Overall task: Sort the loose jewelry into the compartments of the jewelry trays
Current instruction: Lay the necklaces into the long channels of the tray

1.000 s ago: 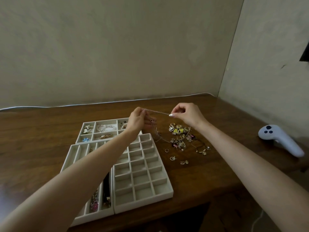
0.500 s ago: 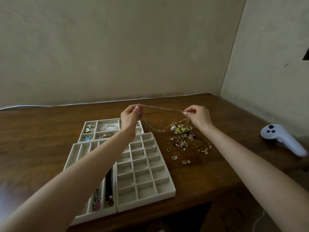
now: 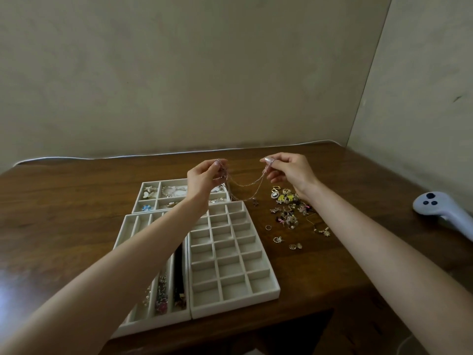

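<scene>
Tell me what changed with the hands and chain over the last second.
The hands spread apart, then drew closer again; the silver chain, taut a second ago, now sags in loops between left hand and right hand. Both keep pinching it. The trays, loose jewelry pile and white controller stayed put.

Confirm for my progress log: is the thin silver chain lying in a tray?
No, left hand and right hand pinch the chain aloft, sagging between them.
</scene>
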`<state>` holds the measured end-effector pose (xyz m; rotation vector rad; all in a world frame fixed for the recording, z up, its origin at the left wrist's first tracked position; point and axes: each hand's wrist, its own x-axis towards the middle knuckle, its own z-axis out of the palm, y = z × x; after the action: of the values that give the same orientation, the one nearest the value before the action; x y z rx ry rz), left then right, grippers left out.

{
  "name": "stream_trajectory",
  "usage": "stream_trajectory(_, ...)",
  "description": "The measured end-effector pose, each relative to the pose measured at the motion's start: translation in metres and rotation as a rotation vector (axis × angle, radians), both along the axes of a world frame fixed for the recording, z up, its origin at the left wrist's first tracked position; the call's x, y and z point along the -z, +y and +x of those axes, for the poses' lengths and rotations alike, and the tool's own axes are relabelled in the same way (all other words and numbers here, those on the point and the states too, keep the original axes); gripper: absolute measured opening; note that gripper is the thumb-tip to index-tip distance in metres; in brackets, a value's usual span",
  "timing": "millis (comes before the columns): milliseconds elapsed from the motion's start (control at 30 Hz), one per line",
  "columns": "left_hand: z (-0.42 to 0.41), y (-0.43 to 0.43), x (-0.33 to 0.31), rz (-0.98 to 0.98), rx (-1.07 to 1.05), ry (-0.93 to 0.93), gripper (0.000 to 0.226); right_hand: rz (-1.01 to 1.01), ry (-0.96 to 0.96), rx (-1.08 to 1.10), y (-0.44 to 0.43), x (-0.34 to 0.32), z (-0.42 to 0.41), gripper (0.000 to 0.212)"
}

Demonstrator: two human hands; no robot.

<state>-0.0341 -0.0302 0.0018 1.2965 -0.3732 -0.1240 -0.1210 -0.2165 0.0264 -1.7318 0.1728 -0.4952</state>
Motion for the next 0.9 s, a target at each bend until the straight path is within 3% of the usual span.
stream_trajectory(300,-0.002,0.012,-0.004,-0.032,0.082,-0.043,0.006,-0.128,0.188,-0.304,0.030,0.012,0.008,0.015)
stream_trajectory(400,-0.002,0.014,-0.004,-0.038,0.107,-0.029,0.017,-0.209,0.283,-0.369,0.034,0.016,0.007,0.015)
stream_trajectory(533,-0.004,0.018,-0.004,0.009,0.140,-0.077,0.023,-0.260,0.295,-0.368,0.038,0.018,0.007,0.003)
stream_trajectory(767,-0.002,0.020,-0.007,-0.089,0.155,0.028,0.034,-0.285,0.258,-0.316,0.037,0.016,0.007,0.020)
stream_trajectory(900,-0.001,0.022,-0.006,-0.059,0.136,-0.001,0.026,-0.285,0.255,-0.277,0.034,0.020,0.008,0.022)
